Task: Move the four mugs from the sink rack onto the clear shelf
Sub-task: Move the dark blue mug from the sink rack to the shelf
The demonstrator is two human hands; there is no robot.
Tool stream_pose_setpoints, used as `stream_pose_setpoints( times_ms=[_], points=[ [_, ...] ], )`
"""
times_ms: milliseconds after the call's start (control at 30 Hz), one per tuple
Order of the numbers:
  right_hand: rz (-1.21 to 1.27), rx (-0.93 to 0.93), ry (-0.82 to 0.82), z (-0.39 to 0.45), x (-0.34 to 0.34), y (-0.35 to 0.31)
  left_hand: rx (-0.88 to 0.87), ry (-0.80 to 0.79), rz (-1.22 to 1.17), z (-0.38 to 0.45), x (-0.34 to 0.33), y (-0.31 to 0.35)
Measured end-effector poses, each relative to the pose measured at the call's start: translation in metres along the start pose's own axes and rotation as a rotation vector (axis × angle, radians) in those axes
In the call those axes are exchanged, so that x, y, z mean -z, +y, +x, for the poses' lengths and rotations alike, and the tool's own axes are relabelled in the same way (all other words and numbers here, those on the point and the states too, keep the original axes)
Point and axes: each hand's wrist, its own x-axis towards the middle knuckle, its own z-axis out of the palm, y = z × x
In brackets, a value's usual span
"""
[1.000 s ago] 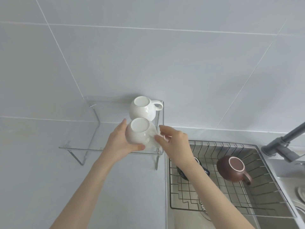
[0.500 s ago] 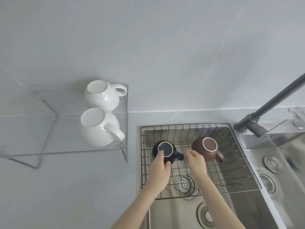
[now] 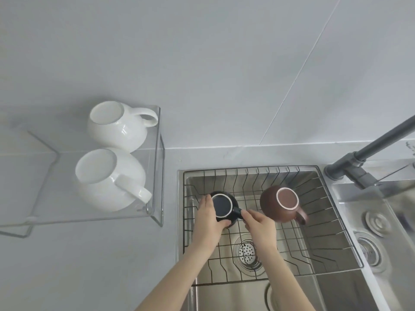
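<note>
Two white mugs stand upside down on the clear shelf at the left: one at the back, one at the front. In the wire sink rack a dark blue mug sits upside down at the left and a brown mug at the right. My left hand wraps the blue mug's left side. My right hand pinches its handle.
A grey faucet rises at the right over the steel sink. A round drain strainer lies under the rack. The grey counter spreads below the shelf; a tiled wall stands behind.
Both hands left the front white mug on the shelf, dropped into the sink rack and closed on the dark blue mug. The view swung right and down.
</note>
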Motion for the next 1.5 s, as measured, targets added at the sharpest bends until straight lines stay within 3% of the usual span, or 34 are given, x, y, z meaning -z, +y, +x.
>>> stream_pose_setpoints(
  times_ms=[100,233,367,500,733,900,1267,1500],
  points=[
    [0.022,0.090,0.056,-0.018,0.010,-0.029,-0.084,0.093,0.030,-0.008,0.019,0.016],
    [0.141,0.287,0.103,-0.059,0.021,-0.097,-0.307,0.371,0.047,-0.033,0.078,0.061],
    [0.253,0.496,-0.001,-0.111,0.006,-0.174,-0.455,0.675,-0.094,-0.065,0.155,0.094],
    [0.210,0.644,-0.147,-0.149,-0.041,-0.231,-0.389,0.848,-0.193,-0.084,0.231,0.091],
    [0.001,0.710,-0.329,-0.172,-0.162,-0.268,-0.157,0.976,-0.189,-0.069,0.315,0.018],
    [-0.119,0.640,-0.385,-0.155,-0.226,-0.260,-0.033,0.931,-0.211,-0.040,0.328,-0.029],
    [-0.069,0.404,-0.480,-0.128,-0.290,-0.261,0.047,0.995,-0.141,0.008,0.347,-0.076],
    [-0.128,0.381,-0.435,-0.123,-0.301,-0.261,0.076,1.009,-0.100,0.015,0.345,-0.072]
  ],
)
